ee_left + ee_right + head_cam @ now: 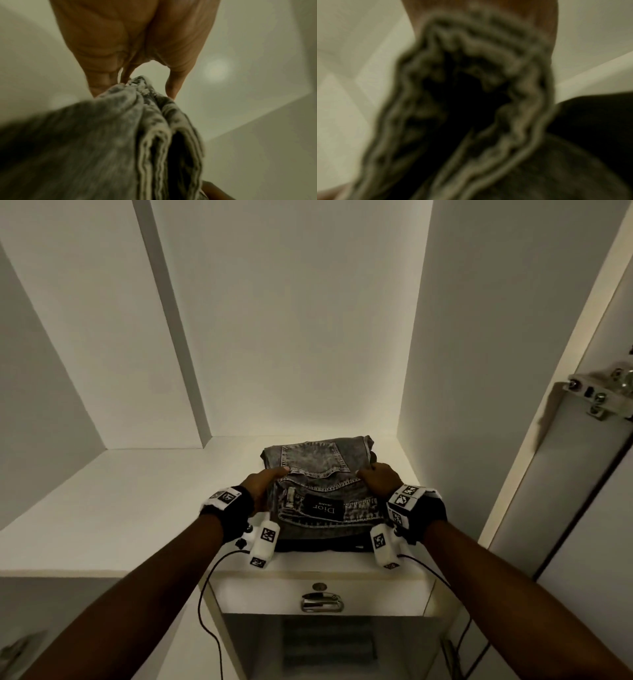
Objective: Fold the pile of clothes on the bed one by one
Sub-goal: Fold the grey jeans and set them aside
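Folded grey acid-washed jeans (320,484) with a black label lie on a white wardrobe shelf (137,508), on top of a dark folded garment (322,544). My left hand (265,482) grips the stack's left side, thumb on top and fingers underneath. My right hand (378,481) grips the right side the same way. In the left wrist view the fingers (102,75) and thumb pinch the grey denim (120,135). The right wrist view is blurred, filled by the jeans' folded edges (488,54) close against the palm.
White wardrobe walls enclose the shelf; a vertical divider (178,337) stands at the left back. A drawer with a metal handle (322,601) sits under the shelf. The open door with a hinge (599,395) is at the right. Cables (205,604) hang from both wrists.
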